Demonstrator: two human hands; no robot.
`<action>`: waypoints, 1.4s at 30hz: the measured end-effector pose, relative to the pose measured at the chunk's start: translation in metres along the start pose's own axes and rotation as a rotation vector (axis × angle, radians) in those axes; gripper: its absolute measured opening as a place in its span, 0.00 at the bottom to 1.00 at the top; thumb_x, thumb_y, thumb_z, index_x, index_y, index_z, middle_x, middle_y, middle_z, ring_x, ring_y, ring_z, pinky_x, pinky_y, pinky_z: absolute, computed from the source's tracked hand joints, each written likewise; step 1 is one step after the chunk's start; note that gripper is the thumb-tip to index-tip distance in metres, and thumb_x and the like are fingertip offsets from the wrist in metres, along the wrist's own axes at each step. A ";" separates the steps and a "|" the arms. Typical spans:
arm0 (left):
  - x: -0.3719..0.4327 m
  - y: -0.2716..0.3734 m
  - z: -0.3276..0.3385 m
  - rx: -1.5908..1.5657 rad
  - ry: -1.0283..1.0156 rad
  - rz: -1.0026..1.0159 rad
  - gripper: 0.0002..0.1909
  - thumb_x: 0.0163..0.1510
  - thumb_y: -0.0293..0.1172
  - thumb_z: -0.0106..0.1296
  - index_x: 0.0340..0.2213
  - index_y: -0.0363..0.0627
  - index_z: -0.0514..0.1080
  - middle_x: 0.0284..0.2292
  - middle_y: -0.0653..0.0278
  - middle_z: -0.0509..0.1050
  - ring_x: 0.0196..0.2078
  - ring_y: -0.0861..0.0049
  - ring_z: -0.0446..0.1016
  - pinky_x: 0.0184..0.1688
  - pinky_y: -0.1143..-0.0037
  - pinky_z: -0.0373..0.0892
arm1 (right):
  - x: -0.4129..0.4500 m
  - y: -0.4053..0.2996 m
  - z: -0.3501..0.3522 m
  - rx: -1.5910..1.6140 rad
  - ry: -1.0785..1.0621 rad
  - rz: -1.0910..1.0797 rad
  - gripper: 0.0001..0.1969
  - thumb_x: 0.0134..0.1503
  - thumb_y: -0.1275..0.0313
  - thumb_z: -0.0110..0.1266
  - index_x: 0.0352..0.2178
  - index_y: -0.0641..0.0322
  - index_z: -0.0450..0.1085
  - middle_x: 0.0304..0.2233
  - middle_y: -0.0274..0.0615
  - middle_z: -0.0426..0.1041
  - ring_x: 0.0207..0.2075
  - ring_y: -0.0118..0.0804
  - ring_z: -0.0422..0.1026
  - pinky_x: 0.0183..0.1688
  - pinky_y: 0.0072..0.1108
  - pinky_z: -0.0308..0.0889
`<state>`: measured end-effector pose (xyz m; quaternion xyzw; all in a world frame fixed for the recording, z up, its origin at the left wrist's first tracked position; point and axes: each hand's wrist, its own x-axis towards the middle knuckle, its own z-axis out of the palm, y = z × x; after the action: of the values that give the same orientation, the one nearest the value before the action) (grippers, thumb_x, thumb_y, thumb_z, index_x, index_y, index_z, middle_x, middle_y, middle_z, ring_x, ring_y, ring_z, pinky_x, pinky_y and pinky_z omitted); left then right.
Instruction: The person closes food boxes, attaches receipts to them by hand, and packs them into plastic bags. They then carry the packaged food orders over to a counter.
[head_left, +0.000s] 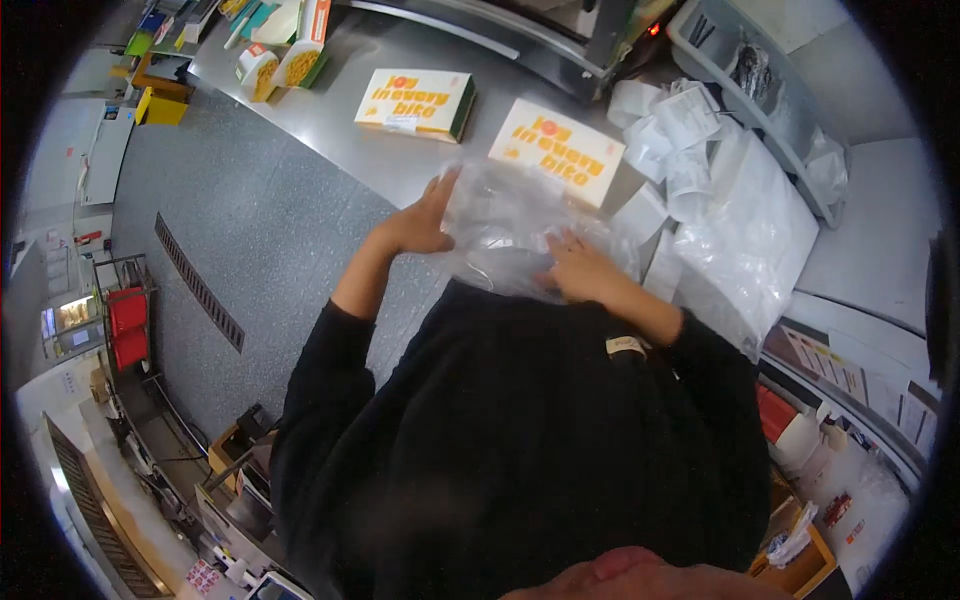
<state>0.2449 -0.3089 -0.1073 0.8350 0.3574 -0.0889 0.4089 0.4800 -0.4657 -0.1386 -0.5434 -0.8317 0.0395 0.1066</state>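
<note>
A clear plastic bag (510, 217) lies bunched at the near edge of the steel counter (341, 112), close to my torso. My left hand (429, 217) is at its left side, thumb and fingers spread against the film. On the bag's right part rests my right hand (581, 266), its fingertips partly in the folds; whether they pinch the film is unclear. Just beyond the bag sits a closed white cardboard food box (559, 150) with orange lettering. A similar closed food box (415, 103) with green sides stands to its left, apart from it.
Open cartons of food (300, 67) stand at the counter's far left. Crumpled printed paper slips (679, 127) and a pile of clear plastic bags (739, 240) lie on the right, beside a grey plastic bin (757, 112). A metal appliance (517, 37) borders the counter's back.
</note>
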 end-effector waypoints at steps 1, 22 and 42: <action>-0.001 -0.003 -0.003 -0.003 -0.006 0.000 0.52 0.30 0.27 0.51 0.54 0.38 0.33 0.55 0.42 0.41 0.58 0.52 0.37 0.57 0.70 0.45 | 0.016 0.001 -0.034 0.266 -0.349 -0.025 0.12 0.43 0.74 0.46 0.33 0.59 0.68 0.35 0.47 0.69 0.38 0.46 0.68 0.40 0.31 0.62; -0.015 -0.034 -0.043 0.082 -0.202 0.141 0.59 0.26 0.27 0.56 0.53 0.36 0.27 0.54 0.38 0.38 0.58 0.51 0.35 0.57 0.70 0.45 | 0.132 0.054 -0.077 -0.185 -0.048 0.440 0.53 0.23 0.53 0.62 0.54 0.39 0.45 0.40 0.53 0.58 0.43 0.52 0.58 0.43 0.36 0.54; 0.040 -0.039 -0.042 -0.084 -0.201 0.247 0.57 0.28 0.29 0.55 0.52 0.28 0.27 0.54 0.34 0.37 0.59 0.56 0.38 0.57 0.73 0.42 | 0.090 -0.025 -0.016 0.176 -0.008 0.356 0.48 0.24 0.59 0.62 0.52 0.45 0.50 0.45 0.57 0.53 0.48 0.56 0.53 0.48 0.41 0.49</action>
<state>0.2413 -0.2402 -0.1217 0.8416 0.2130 -0.1059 0.4849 0.4260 -0.3947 -0.1064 -0.6702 -0.7164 0.1327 0.1417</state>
